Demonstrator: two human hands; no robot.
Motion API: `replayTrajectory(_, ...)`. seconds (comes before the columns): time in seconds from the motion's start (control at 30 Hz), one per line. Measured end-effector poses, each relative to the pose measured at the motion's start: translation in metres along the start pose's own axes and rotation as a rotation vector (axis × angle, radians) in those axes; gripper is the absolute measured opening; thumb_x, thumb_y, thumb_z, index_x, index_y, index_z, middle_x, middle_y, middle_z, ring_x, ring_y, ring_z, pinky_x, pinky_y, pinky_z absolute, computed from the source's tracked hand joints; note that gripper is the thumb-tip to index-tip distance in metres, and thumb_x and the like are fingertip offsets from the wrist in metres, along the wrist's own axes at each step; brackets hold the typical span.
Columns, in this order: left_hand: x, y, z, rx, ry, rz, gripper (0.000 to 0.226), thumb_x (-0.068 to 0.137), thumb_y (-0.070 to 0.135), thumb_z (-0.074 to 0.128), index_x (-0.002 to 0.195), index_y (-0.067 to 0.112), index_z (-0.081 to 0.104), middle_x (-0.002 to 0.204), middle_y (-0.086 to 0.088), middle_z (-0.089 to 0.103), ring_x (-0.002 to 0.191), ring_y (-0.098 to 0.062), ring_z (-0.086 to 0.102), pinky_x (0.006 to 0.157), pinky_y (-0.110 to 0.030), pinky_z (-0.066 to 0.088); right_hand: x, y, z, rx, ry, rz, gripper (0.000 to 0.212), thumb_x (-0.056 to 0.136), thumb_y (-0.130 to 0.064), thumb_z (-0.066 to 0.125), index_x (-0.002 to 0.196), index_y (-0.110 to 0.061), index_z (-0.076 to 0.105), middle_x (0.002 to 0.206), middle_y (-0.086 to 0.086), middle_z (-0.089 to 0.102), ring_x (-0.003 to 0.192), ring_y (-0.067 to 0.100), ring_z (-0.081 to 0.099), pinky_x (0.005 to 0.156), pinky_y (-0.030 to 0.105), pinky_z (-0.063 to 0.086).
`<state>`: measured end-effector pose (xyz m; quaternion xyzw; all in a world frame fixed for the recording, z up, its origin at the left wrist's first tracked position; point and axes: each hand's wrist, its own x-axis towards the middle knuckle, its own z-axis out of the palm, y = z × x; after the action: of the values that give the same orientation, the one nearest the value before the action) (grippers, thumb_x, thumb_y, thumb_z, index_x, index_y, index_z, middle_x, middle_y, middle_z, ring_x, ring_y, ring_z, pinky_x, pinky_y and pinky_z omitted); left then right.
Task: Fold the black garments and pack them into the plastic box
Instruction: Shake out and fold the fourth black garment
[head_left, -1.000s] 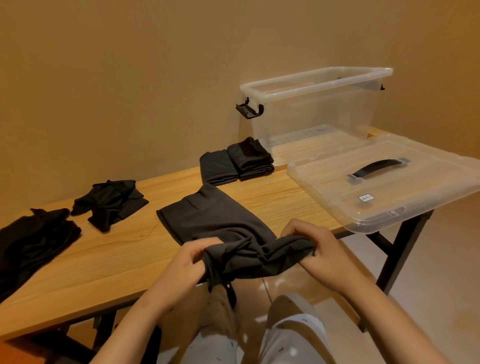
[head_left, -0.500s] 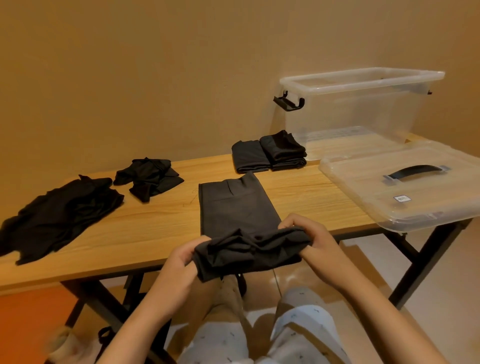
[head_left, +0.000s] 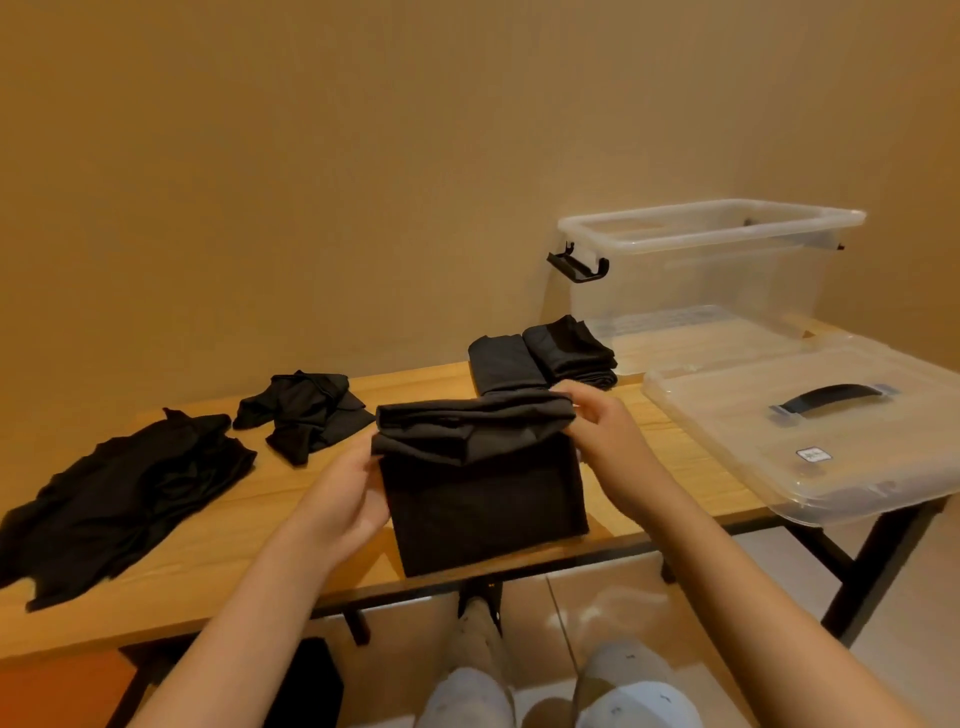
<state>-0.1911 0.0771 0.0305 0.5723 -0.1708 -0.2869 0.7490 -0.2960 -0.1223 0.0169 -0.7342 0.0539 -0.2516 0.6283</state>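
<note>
Mid-fold: left hand (head_left: 347, 499) and right hand (head_left: 602, 431) pinch the garment (head_left: 483, 499) on the bench (head_left: 218, 540); next, flatten the fold.

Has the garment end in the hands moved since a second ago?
Yes. From off the near edge of the table, the garment end has gone forward over it, close to the folded pile.

Wooden table (head_left: 675, 467), tan wall (head_left: 363, 182), tiled floor (head_left: 924, 597).
</note>
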Motion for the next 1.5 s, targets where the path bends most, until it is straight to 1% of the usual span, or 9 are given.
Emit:
replayTrajectory(0.17,0.090,-0.009,-0.015,0.126,0.172,-0.303,0.031,0.094,-0.008,0.042,0.118,0.004,0.059,0.107,-0.020,0.066,0.097,-0.030,0.064,0.080,-0.039,0.053,0.082,0.051,0.005,-0.152,0.138,0.357,0.013,0.093,-0.015,0.058,0.097,-0.003,0.062,0.097,0.020,0.062,0.085,0.023,0.060,0.072,0.034,0.051)
replayTrajectory(0.27,0.109,-0.023,-0.029,0.226,0.168,-0.367,0.036,0.087,-0.017,0.041,0.113,0.002,0.057,0.110,-0.021,0.063,0.094,-0.029,0.063,0.071,-0.035,0.052,0.096,0.078,0.004,-0.312,0.201,0.526,0.025,0.090,-0.014,0.062,0.114,-0.012,0.056,0.088,0.008,0.061,0.081,0.018,0.061,0.080,0.037,0.054)
replayTrajectory(0.37,0.117,-0.028,-0.034,0.187,0.174,-0.331,0.025,0.088,-0.008,0.054,0.109,0.004,0.060,0.108,-0.017,0.066,0.096,-0.027,0.065,0.068,-0.032,0.053,0.100,0.084,0.004,-0.362,0.241,0.477,0.031,0.088,-0.016,0.066,0.114,-0.021,0.051,0.086,-0.007,0.052,0.076,0.009,0.056,0.072,0.032,0.055)
replayTrajectory(0.53,0.125,-0.042,-0.034,0.279,0.244,-0.198,0.034,0.093,0.014,0.063,0.126,0.010,0.055,0.112,-0.011,0.067,0.098,-0.023,0.067,0.072,-0.031,0.054,0.090,0.094,0.005,-0.327,0.293,0.376,0.021,0.089,-0.013,0.065,0.106,-0.023,0.058,0.088,0.004,0.066,0.082,0.019,0.066,0.074,0.036,0.057)
replayTrajectory(0.8,0.141,-0.035,-0.032,0.591,0.225,-0.072,0.045,0.091,0.006,0.064,0.132,0.014,0.046,0.103,-0.007,0.066,0.083,-0.018,0.066,0.061,-0.027,0.049,0.090,0.098,0.001,-0.487,0.320,0.297,0.021,0.092,-0.007,0.051,0.097,-0.019,0.068,0.099,-0.003,0.063,0.089,0.008,0.056,0.063,0.015,0.039)
replayTrajectory(0.97,0.153,-0.028,-0.032,0.674,0.222,-0.102,0.047,0.091,0.018,0.067,0.132,0.015,0.045,0.096,-0.002,0.060,0.075,-0.014,0.060,0.048,-0.022,0.044,0.107,0.097,0.002,-0.615,0.191,0.366,0.019,0.090,-0.023,0.064,0.109,-0.022,0.062,0.106,-0.001,0.063,0.092,0.014,0.060,0.083,0.032,0.054)
replayTrajectory(1.2,0.173,-0.029,-0.040,0.927,0.190,0.004,0.021,0.094,0.029,0.062,0.083,0.011,0.063,0.100,-0.005,0.064,0.070,-0.018,0.062,0.043,-0.023,0.048,0.123,0.100,0.001,-0.816,0.212,0.319,0.010,0.091,-0.031,0.063,0.101,-0.030,0.061,0.095,-0.006,0.062,0.084,0.012,0.059,0.075,0.033,0.055)
replayTrajectory(1.37,0.176,-0.029,-0.044,0.957,0.191,0.009,0.014,0.094,0.025,0.062,0.088,0.012,0.059,0.078,-0.004,0.060,0.057,-0.017,0.058,0.044,-0.023,0.046,0.130,0.104,-0.003,-0.816,0.218,0.324,0.006,0.092,-0.031,0.062,0.093,-0.028,0.057,0.086,-0.008,0.060,0.081,0.013,0.060,0.076,0.036,0.056)
replayTrajectory(1.5,0.179,-0.028,-0.049,1.050,0.117,0.102,0.015,0.091,0.029,0.065,0.102,0.020,0.058,0.094,0.002,0.060,0.081,-0.015,0.057,0.062,-0.025,0.044,0.134,0.106,-0.005,-0.731,0.195,0.310,0.019,0.091,-0.023,0.063,0.108,-0.026,0.054,0.097,-0.007,0.059,0.090,0.013,0.060,0.083,0.038,0.055)
